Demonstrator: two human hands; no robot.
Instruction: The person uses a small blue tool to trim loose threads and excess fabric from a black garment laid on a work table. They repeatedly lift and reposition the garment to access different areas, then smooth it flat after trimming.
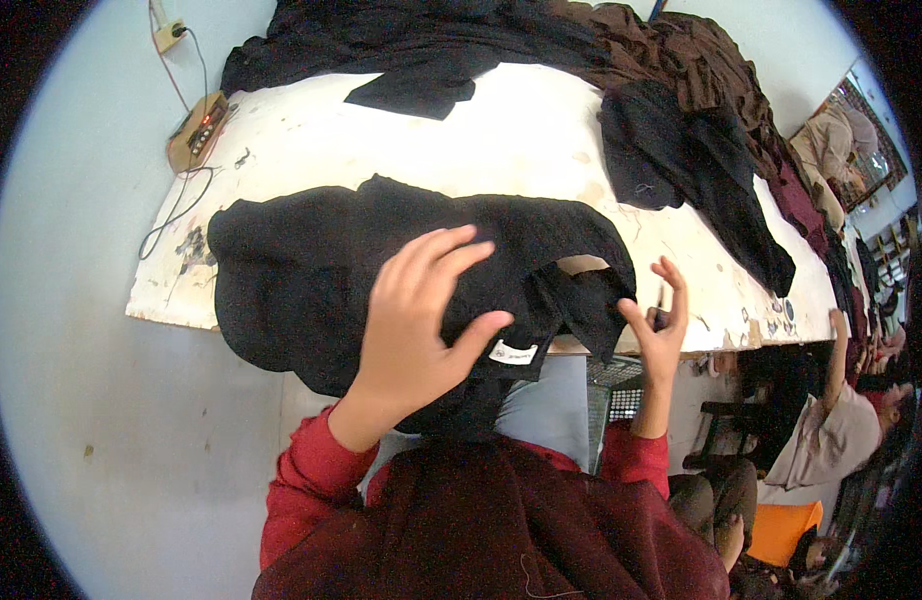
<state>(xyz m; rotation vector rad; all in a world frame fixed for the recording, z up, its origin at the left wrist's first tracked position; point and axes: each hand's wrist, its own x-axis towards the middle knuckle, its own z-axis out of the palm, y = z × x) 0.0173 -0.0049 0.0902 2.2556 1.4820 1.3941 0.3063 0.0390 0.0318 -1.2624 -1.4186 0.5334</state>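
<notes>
A black garment (311,270) lies spread over the near edge of the white table, part of it hanging toward my lap. Close to its neck-like opening a small white label (513,352) shows. My left hand (416,320) is over the middle of the garment, fingers stretched and thumb spread, holding nothing. At the garment's right edge is my right hand (659,325), its thumb and forefinger apart and the thumb near the cloth. A small dark object (662,318) shows against that palm; its kind is too small to make out.
Dark cloth (421,45) and brown cloth (671,55) are heaped along the table's (521,130) far side. Another black garment (691,150) lies at right. A wired box (198,132) stands at the left edge. A co-worker (831,435) is at the right.
</notes>
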